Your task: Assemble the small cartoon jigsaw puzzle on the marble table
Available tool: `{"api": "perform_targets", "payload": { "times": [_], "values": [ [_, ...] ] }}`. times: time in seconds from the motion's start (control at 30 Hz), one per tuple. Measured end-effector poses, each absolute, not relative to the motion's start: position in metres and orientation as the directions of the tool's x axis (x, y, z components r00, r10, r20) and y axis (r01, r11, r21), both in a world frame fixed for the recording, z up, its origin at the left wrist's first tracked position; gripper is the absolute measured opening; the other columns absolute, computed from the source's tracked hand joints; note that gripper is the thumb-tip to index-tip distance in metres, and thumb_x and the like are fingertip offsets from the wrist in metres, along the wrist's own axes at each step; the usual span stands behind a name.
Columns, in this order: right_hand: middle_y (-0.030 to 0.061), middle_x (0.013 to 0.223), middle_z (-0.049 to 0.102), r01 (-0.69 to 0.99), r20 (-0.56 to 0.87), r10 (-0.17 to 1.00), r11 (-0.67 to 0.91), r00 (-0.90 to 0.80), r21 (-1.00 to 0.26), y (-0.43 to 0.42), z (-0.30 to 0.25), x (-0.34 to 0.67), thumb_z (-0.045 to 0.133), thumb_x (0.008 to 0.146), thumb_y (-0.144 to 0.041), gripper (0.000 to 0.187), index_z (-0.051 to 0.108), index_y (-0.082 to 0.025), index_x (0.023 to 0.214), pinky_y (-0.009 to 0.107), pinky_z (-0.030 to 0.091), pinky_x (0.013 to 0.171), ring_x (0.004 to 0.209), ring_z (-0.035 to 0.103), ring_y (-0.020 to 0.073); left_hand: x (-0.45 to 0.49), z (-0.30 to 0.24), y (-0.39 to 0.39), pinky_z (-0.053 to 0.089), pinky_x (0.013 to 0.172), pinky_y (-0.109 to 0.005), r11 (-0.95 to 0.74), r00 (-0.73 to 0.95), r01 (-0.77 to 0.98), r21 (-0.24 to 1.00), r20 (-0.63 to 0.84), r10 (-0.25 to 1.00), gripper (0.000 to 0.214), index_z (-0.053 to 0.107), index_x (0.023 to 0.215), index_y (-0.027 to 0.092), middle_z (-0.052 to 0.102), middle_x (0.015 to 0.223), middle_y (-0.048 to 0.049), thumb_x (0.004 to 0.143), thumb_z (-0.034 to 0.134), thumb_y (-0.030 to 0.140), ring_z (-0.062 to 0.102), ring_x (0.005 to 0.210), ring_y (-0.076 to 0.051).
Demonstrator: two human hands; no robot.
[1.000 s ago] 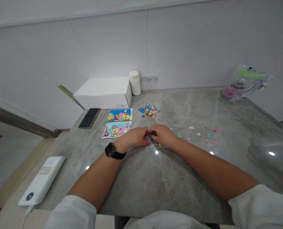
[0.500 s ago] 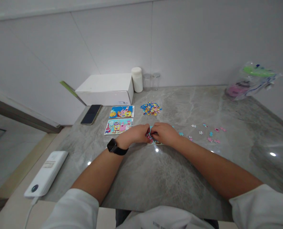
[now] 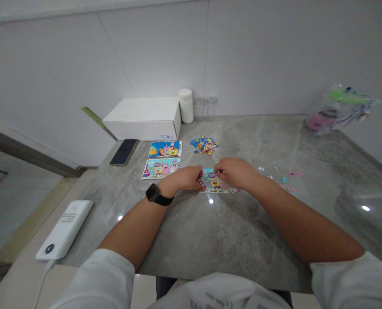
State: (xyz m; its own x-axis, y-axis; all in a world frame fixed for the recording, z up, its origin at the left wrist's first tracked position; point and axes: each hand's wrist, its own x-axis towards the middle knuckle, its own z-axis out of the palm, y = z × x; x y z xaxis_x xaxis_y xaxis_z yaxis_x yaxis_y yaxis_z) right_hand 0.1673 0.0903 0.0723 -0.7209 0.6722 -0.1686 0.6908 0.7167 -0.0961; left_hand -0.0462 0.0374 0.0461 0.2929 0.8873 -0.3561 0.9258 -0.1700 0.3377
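A small cartoon jigsaw puzzle lies flat on the grey marble table in front of me. My left hand, with a black watch on the wrist, rests curled at the puzzle's left edge, fingertips pressed on it. My right hand sits at the puzzle's upper right, fingers curled and pinched near its top edge; what they pinch is too small to see. A heap of loose pieces lies beyond the puzzle, and several scattered pieces lie to the right of my right arm.
Two picture cards and a dark phone lie left of the puzzle. A white box, a white container and two clear jars stand by the wall. A white power bank lies near left; a plastic bag sits far right.
My hands were together over the puzzle and hid it. The right hand has moved right and away from the left, and the puzzle picture now shows between them.
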Motion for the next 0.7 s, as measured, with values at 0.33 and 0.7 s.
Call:
{"api": "perform_targets", "payload": {
  "times": [0.33,0.7],
  "values": [
    [0.0103,0.121,0.078,0.74,-0.244,0.712,0.671,-0.659,-0.042,0.087,0.109,0.202,0.063,0.099,-0.032,0.033,0.075,-0.025,0.129,0.034,0.05,0.084,0.107,0.072,0.0277,-0.051,0.042,0.042,0.039,0.066,-0.028,-0.152,0.311,0.903,0.403,-0.366,0.877,0.048,0.065,0.113,0.021,0.073,0.1,-0.0029,0.076,0.084,0.044,0.064,0.082,-0.019],
    [0.0097,0.121,0.078,0.78,-0.091,0.775,0.621,-0.626,-0.075,0.093,0.138,0.241,0.061,0.1,-0.032,0.037,0.072,-0.025,0.135,0.035,0.051,0.09,0.106,0.072,0.0272,-0.063,0.022,0.061,0.029,0.056,-0.029,0.01,0.033,0.609,0.793,-0.038,0.999,0.054,0.047,0.066,0.021,0.045,0.059,0.0024,0.097,0.045,0.065,0.04,0.057,-0.014]
  ]
}}
